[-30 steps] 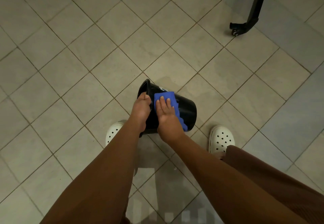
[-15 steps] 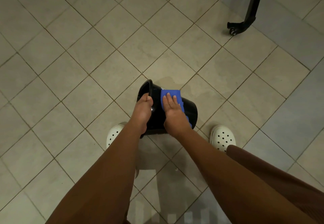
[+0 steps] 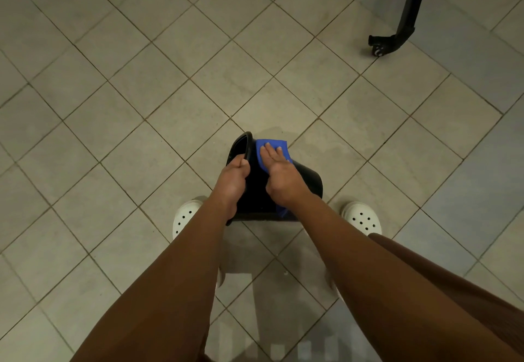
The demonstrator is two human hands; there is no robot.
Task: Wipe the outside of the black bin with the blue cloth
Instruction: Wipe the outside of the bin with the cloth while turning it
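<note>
left hand (image 3: 231, 180): fingers curled round the rim of the black bin (image 3: 307, 181), thumb hooked over the edge, so it's clamped on and holds the bin tipped on its side on the floor (image 3: 141, 106)
black bin: right under both my hands, mouth facing off past my left hand
blue cloth (image 3: 276, 144): flat on the bin's wall just beside the rim, pinned under my right fingers
right hand (image 3: 280, 176): fingers straight and together, pressing down, not gripping
tip: imo grip hard with the left, do long flat strokes rim to base, then roll it for the underside
</note>
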